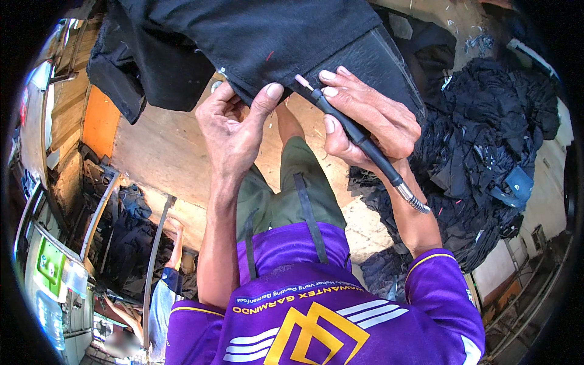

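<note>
A black denim garment [249, 30] is spread across the top of the view, with a short red thread lying on it. My left hand [234, 125] pinches its lower edge between thumb and fingers. Between the fingers and thumb of my right hand [377, 121], a black pen-shaped rotary tool [356, 131] is held at a slant. Its slim tip carries a pink grinding stone, close to the garment's edge and just right of my left thumb. A coiled metal spring ends its rear. Under the cloth at the right, a flat dark board [380, 67] shows.
A big heap of black garments [486, 158] lies on the floor to my right. More dark clothes [128, 231] are piled at the left, by metal rails. Another person's arm [175, 243] shows at lower left. A green tray-like item [50, 263] sits at the far left.
</note>
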